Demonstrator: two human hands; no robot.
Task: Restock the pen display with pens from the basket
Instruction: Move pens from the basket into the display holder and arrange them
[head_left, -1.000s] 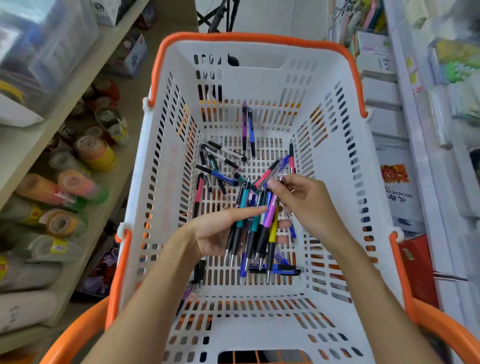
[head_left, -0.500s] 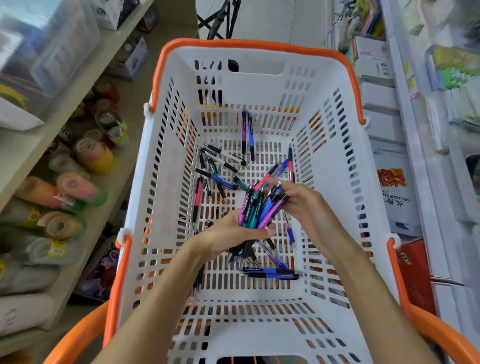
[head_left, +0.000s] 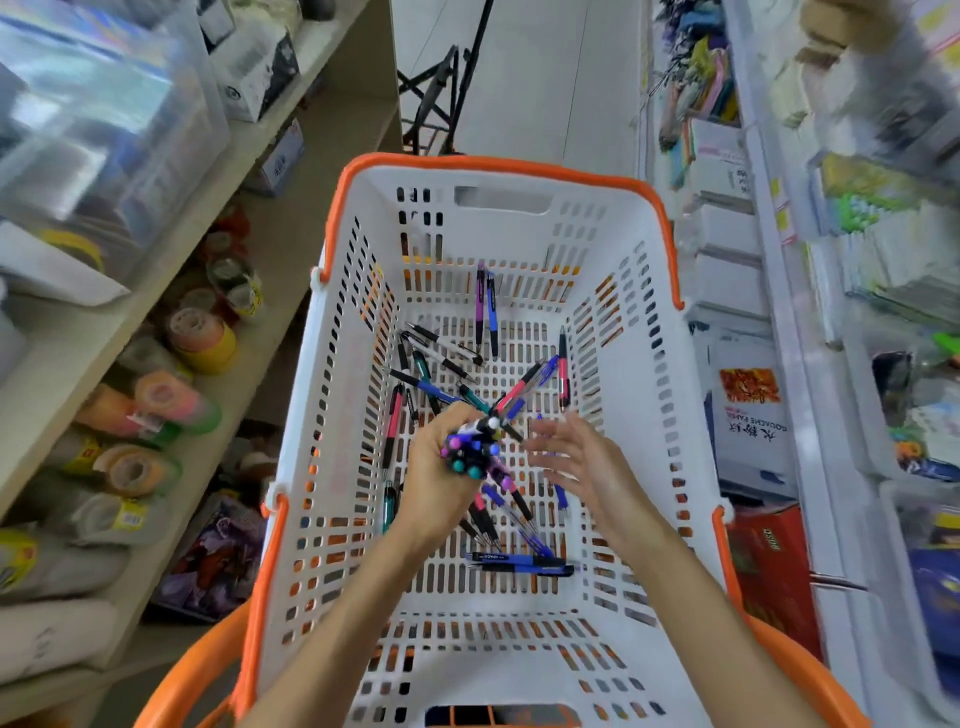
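Observation:
A white slotted basket (head_left: 618, 270) with an orange rim fills the middle of the view. My left hand (head_left: 441, 478) grips a bundle of pens (head_left: 474, 448) upright over the basket, their coloured caps pointing at me. My right hand (head_left: 582, 462) hovers just right of the bundle, fingers spread and holding nothing. Several loose pens (head_left: 441, 358) in blue, purple, pink, teal and black lie scattered on the basket floor. Two blue pens (head_left: 519, 564) lie side by side nearer to me. The pen display is not in view.
Shelves on the left hold rolls of coloured tape (head_left: 202, 338) and clear plastic bins (head_left: 104, 130). Shelves on the right carry stationery packs and boxes (head_left: 748, 426). A narrow floor aisle (head_left: 519, 78) runs ahead, with a black stand (head_left: 441, 93) at its far end.
My left hand has closed round the pens and turned them upright. My right hand has let go and opened beside them. The view has tilted up, showing more of the aisle.

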